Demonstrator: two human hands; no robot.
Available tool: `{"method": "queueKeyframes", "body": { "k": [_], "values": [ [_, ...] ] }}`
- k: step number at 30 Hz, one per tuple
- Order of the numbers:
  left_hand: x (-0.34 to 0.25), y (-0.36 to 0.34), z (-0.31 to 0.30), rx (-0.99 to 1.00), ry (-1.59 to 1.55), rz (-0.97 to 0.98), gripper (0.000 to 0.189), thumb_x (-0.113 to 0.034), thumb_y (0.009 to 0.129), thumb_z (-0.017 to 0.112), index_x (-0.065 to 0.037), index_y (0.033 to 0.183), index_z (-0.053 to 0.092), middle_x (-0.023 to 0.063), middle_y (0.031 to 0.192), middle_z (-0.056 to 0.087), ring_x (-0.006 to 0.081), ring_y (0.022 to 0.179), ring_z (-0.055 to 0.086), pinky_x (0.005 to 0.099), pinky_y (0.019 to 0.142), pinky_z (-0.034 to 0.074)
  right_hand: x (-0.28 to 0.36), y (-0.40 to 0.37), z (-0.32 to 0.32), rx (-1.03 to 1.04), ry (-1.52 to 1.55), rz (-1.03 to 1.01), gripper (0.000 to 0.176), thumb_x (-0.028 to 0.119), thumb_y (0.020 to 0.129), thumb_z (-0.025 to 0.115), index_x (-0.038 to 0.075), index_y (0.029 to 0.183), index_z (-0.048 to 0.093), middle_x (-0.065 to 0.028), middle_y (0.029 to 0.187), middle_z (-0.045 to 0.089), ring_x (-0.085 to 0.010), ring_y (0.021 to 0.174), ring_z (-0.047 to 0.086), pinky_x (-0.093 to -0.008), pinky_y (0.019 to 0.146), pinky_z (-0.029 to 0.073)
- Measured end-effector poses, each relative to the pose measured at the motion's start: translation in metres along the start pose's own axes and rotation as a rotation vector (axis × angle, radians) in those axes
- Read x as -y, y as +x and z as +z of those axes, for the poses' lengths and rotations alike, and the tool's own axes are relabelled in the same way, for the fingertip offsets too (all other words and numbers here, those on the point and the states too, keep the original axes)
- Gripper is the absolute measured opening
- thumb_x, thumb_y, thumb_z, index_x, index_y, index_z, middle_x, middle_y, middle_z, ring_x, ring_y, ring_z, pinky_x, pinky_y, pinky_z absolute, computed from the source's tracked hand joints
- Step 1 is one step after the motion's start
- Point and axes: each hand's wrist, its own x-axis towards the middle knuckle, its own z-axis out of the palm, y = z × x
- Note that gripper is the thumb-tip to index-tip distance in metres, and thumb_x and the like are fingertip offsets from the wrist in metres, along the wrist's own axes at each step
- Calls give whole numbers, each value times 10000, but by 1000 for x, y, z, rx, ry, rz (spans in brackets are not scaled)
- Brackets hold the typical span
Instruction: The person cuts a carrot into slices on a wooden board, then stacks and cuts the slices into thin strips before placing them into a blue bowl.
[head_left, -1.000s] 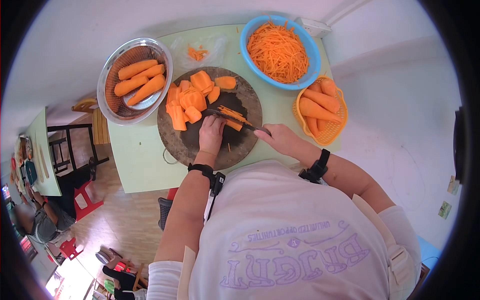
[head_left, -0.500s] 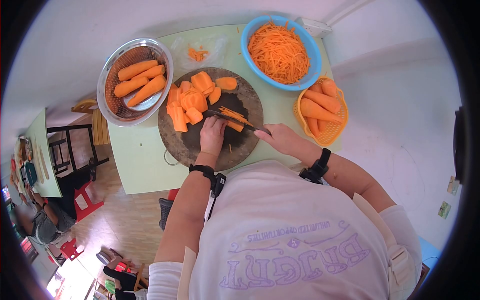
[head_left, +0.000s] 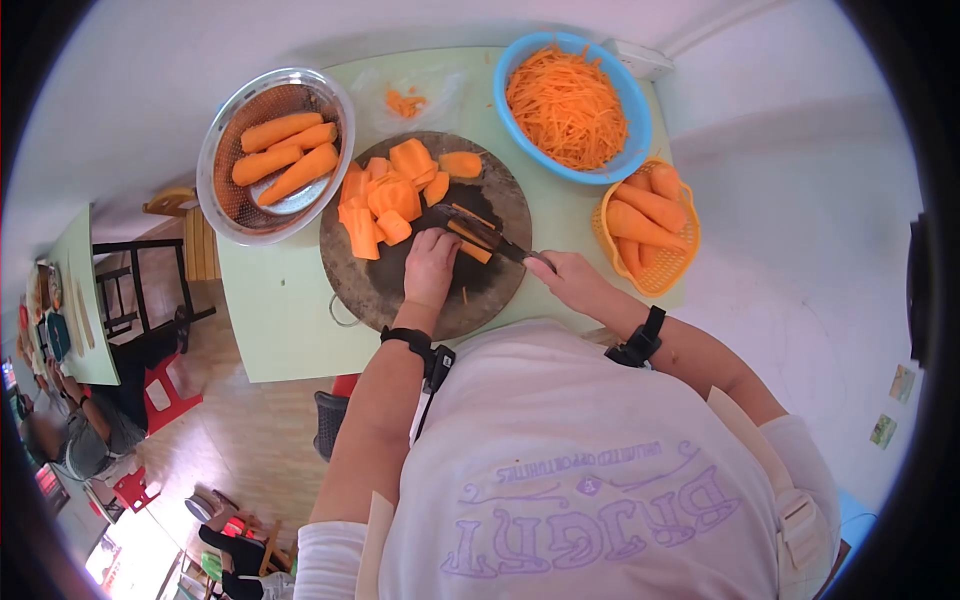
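On the round dark cutting board [head_left: 505, 195], my right hand [head_left: 575, 283] grips the handle of a kitchen knife [head_left: 484, 234]. The blade points left and is tilted so its flat face shows. My left hand [head_left: 431, 268] is beside the blade, its bent fingers pressed together against a carrot piece [head_left: 475, 252] at the near side of the knife. The fingertips partly hide the contact. Some cut carrot strips lie along the blade's far side. Peeled carrot chunks [head_left: 395, 195] are heaped at the board's far left.
A metal colander [head_left: 207, 190] with whole carrots stands to the left. Farther back right is a blue basin [head_left: 645, 110] of shredded carrot, with a yellow basket [head_left: 660, 280] of carrots below it. Carrot scraps lie on a plastic bag [head_left: 440, 95]. Other people sit far left.
The knife has tilted, exposing more of its flat face, and the right hand has shifted slightly right and down. Carrot strips that lay across the blade are now mostly hidden. The view has shifted slightly.
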Motion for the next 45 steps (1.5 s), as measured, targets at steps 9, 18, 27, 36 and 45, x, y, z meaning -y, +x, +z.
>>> {"method": "queueKeyframes", "body": {
  "k": [9, 18, 27, 36, 45],
  "values": [
    [-1, 0, -5, 47, 20, 44, 98, -69, 783, 708, -48, 859, 650, 78, 925, 597, 280, 890, 590, 376, 777, 515, 7, -3, -5, 74, 113, 93, 580, 490, 1006, 427, -49, 962, 636, -230, 806, 622, -362, 787, 604, -423, 750, 464],
    [-3, 1, -5, 33, 53, 99, 155, -52, 795, 696, -57, 948, 670, 82, 1002, 631, 290, 918, 600, 376, 803, 516, 0, -5, -1, 68, 120, 107, 583, 496, 1006, 421, -44, 928, 626, -211, 767, 602, -349, 742, 574, -425, 732, 457],
    [1, -1, -4, 27, 71, 154, 166, -52, 796, 700, -45, 959, 672, 82, 1010, 643, 282, 915, 606, 371, 810, 519, -1, -6, -5, -33, 83, -6, 516, 449, 1007, 464, -31, 880, 605, -162, 694, 567, -298, 642, 548, -402, 645, 454],
    [0, -2, -5, 60, 105, 156, 177, -76, 804, 691, -60, 979, 673, 59, 1029, 637, 260, 933, 590, 370, 834, 495, 14, -11, -9, -22, -86, -71, 540, 473, 983, 479, -35, 859, 611, -249, 793, 621, -425, 784, 595, -471, 726, 463],
    [-2, -2, -5, 67, 114, 152, 182, -68, 797, 702, -57, 977, 682, 73, 1019, 644, 277, 922, 594, 376, 830, 503, 13, -12, -2, -35, -171, -84, 546, 487, 981, 474, -29, 875, 615, -242, 786, 635, -427, 783, 612, -487, 727, 474]
  ]
}}
